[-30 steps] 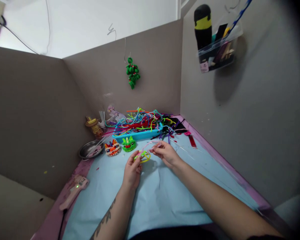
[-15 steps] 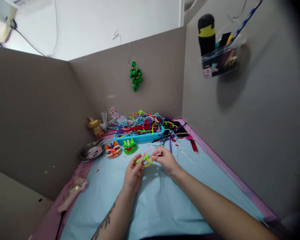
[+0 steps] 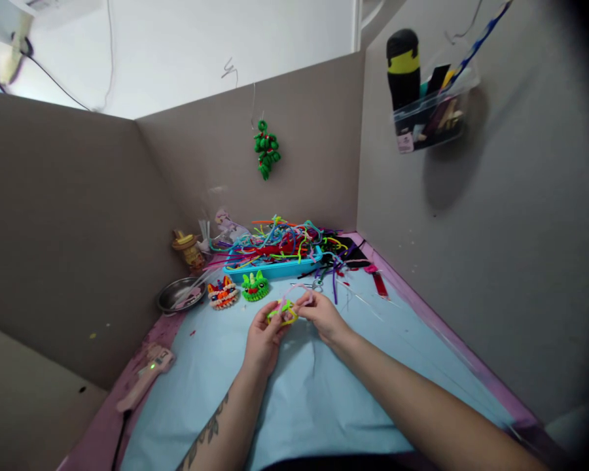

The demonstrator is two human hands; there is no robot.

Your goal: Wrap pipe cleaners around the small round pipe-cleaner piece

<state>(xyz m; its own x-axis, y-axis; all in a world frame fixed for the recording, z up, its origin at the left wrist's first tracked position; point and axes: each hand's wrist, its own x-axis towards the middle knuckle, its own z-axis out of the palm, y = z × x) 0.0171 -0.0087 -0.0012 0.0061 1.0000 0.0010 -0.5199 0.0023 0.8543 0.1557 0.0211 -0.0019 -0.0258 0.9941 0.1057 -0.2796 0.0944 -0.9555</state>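
Above the middle of the blue-covered table, my left hand (image 3: 264, 337) pinches a small pipe-cleaner piece (image 3: 288, 318) in yellow, bright green and pink. My right hand (image 3: 324, 318), closed at the fingertips, grips a pale pink pipe cleaner (image 3: 302, 286) that arches up from the piece. Fingers cover part of both. Just beyond lie scissors (image 3: 317, 285). Two finished-looking animal heads of fuzzy pipe cleaner, one orange and white (image 3: 222, 294), one green (image 3: 254, 288), sit to the left of the scissors.
A blue tray (image 3: 275, 270) heaped with colourful pipe cleaners stands at the back. A metal bowl (image 3: 169, 298) and a pink glue gun (image 3: 147, 379) are on the left. Grey partitions surround the table; a clear bin (image 3: 429, 124) hangs on the right one.
My right hand has shifted slightly left, closer to my left hand. The pink pipe cleaner now bends in a higher arch, and the yellow loop has turned a little.
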